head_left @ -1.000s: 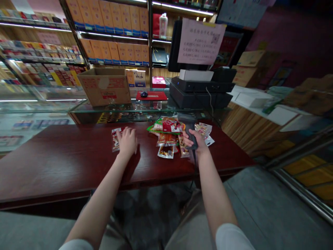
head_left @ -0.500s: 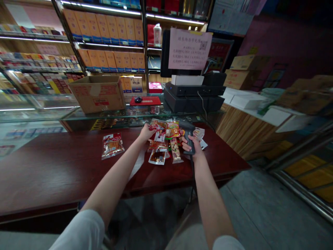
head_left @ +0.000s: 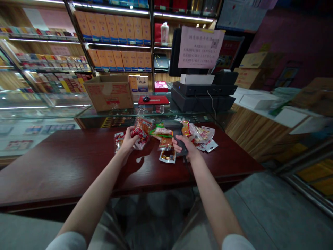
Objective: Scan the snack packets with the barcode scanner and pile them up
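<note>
One red and clear packet (head_left: 142, 133) is up off the table (head_left: 78, 163), held by its near side in the left hand (head_left: 128, 140). The thumb and fingers are closed on it. Half a second ago, that hand was at the heap; now it is farther left, and the packet hangs between the heap and a small packet (head_left: 119, 140) lying flat. The hand hides some of that small packet.

The right hand (head_left: 185, 144) is wrapped around the handle of a black scanner (head_left: 177, 126). The scanner has moved left too, and its head is over the heap, pointing toward the held packet. It hides the middle of the heap.

Around it are a green-edged packet (head_left: 161, 132), a shiny brown packet (head_left: 168, 156) at the near side, a yellow and red packet (head_left: 185, 128) and some clear packets (head_left: 201, 134) to the right.

Behind the table is a glass counter (head_left: 122, 113). On it are an open cardboard box (head_left: 109, 95), a mouse (head_left: 146, 99) on a red mat (head_left: 158, 100), and a big black cash drawer (head_left: 201, 103).
</note>
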A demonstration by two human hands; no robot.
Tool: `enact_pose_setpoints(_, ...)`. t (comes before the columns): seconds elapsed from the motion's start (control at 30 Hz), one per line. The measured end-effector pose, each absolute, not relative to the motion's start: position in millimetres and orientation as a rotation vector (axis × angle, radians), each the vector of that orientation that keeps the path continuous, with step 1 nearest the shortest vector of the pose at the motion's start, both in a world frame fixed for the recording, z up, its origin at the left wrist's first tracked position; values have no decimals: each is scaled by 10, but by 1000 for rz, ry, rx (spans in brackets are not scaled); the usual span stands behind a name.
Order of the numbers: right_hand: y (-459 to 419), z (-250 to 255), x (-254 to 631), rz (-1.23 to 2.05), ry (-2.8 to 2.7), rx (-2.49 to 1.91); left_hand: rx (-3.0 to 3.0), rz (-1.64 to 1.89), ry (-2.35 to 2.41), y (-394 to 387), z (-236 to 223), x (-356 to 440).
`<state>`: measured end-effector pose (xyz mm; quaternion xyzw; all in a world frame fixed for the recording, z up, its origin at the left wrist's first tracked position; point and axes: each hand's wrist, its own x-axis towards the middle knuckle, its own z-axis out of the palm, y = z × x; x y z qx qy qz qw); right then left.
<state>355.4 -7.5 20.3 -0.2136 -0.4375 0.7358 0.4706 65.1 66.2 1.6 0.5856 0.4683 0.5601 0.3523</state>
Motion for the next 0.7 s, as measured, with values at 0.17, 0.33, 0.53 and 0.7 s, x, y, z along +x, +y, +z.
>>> enact_pose_setpoints(0.17, 36, 164, 2859, 1843, -1013, -598, 1419, 1572, 1289, 565, -107, 436)
enact_pose_setpoints(0.33, 86, 32, 2642, 1870, -979, -594, 1367, 1600, 1305, 581, -154, 252)
enact_pose_setpoints(0.53, 53, -20, 2666, 1839, -990, -583, 1494, 1569, 1305, 597, -134, 184)
enact_pose_setpoints(0.7, 6, 7, 2658, 1806, -984, -555, 1616, 1402, 1557, 564, -119, 111)
